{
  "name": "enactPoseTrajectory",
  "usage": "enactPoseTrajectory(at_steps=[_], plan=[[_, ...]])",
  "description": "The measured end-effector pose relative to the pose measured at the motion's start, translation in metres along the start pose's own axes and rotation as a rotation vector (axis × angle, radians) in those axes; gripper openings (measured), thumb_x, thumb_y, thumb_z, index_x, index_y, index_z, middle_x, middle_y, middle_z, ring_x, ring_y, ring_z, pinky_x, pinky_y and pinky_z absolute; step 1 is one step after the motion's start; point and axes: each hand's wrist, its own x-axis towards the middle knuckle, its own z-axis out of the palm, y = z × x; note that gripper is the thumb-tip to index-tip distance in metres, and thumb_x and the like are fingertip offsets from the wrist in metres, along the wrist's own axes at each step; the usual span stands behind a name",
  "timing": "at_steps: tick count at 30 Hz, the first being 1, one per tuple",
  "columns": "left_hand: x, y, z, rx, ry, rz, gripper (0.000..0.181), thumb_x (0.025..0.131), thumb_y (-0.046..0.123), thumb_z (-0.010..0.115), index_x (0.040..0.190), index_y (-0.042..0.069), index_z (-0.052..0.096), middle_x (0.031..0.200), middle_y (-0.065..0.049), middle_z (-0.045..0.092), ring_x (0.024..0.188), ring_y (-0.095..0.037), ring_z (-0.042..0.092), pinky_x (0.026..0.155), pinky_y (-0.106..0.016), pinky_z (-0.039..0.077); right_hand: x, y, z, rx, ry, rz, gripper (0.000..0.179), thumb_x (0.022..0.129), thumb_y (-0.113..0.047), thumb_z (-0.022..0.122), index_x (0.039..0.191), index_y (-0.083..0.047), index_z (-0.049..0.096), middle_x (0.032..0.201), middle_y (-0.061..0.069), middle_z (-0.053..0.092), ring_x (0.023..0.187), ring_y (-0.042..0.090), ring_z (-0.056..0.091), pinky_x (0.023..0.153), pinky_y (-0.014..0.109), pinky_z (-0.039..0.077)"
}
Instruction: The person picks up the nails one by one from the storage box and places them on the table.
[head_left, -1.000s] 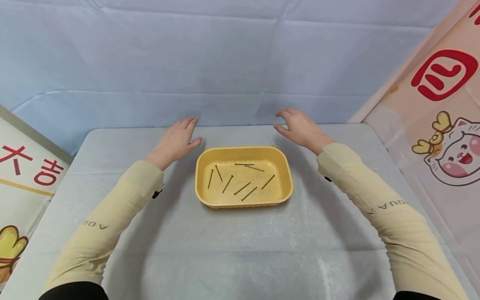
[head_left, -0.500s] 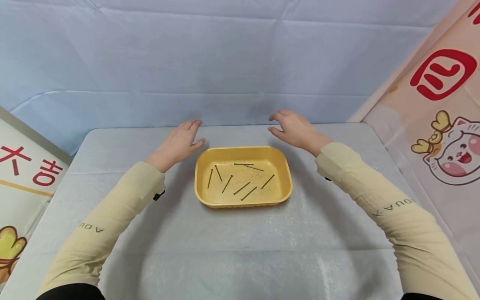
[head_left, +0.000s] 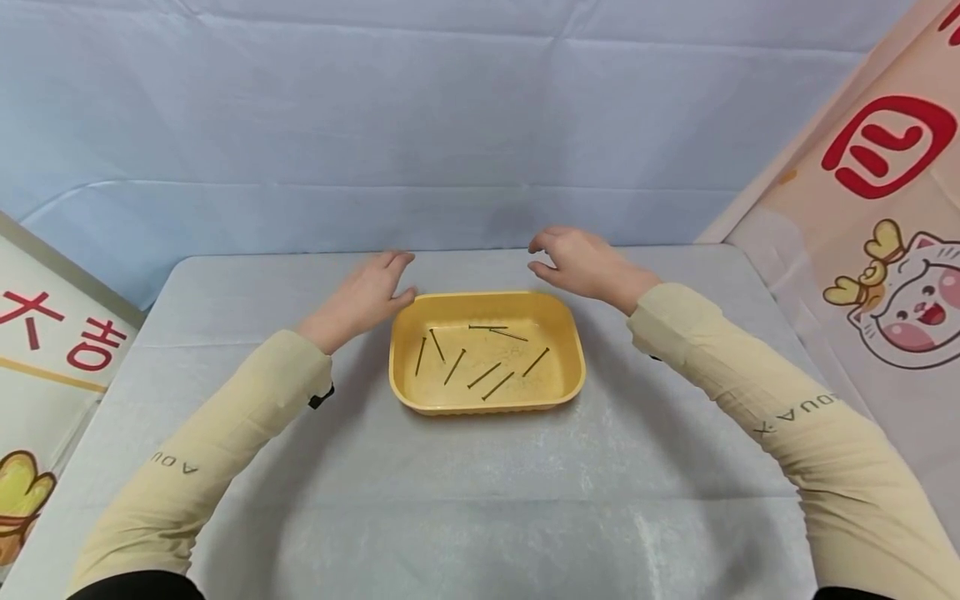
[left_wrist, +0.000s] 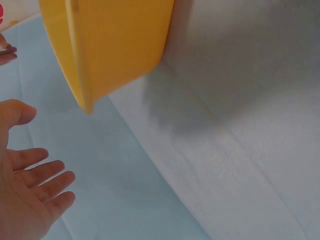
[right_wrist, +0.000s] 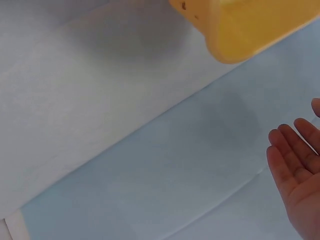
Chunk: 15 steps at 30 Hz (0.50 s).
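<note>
A shallow yellow tray (head_left: 487,406) stands on the table, with several thin dark nails (head_left: 483,376) lying scattered on its floor. My left hand (head_left: 365,298) hovers by the tray's far left corner, holding nothing. In the left wrist view its fingers (left_wrist: 52,186) are spread and the tray's wall (left_wrist: 125,45) is apart from them. My right hand (head_left: 585,265) is past the tray's far right corner, also holding nothing. Its fingers (right_wrist: 295,150) look relaxed in the right wrist view, below the tray's corner (right_wrist: 225,45).
The tray rests on a grey cloth-covered table (head_left: 480,500). A pale blue cloth backdrop (head_left: 450,125) rises behind the far edge. Printed panels flank it, one at the left (head_left: 60,333) and one at the right (head_left: 885,250).
My left hand has moved slightly right and nearer to the tray. The right hand has shifted left and slightly toward me. Tray and nails look unmoved.
</note>
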Motion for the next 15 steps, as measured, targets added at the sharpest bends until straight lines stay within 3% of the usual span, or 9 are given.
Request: enactPoseTrajectory(at_steps=[8,15], plan=[[-0.002,0.002,0.002,-0.039,-0.004,0.004,0.057,0.093,0.029,0.049,0.137,-0.002,0.034,0.139,-0.019,0.036,0.128,-0.033,0.033,0.105,-0.045,0.029,0.001,-0.006,0.000,-0.004,0.006,-0.053,0.028,0.089,-0.020,0.056,0.109,0.000,0.060,0.108,0.012,0.059,0.093,0.025,0.058,0.078,0.037,0.049],[-0.006,0.005,0.006,-0.073,0.038,-0.008,0.054,0.092,0.026,0.050,0.136,-0.003,0.036,0.137,-0.019,0.038,0.127,-0.032,0.034,0.104,-0.045,0.030,0.003,-0.011,0.000,0.012,-0.019,-0.044,0.024,0.089,-0.019,0.056,0.105,-0.001,0.062,0.103,0.010,0.061,0.088,0.023,0.057,0.075,0.036,0.049]])
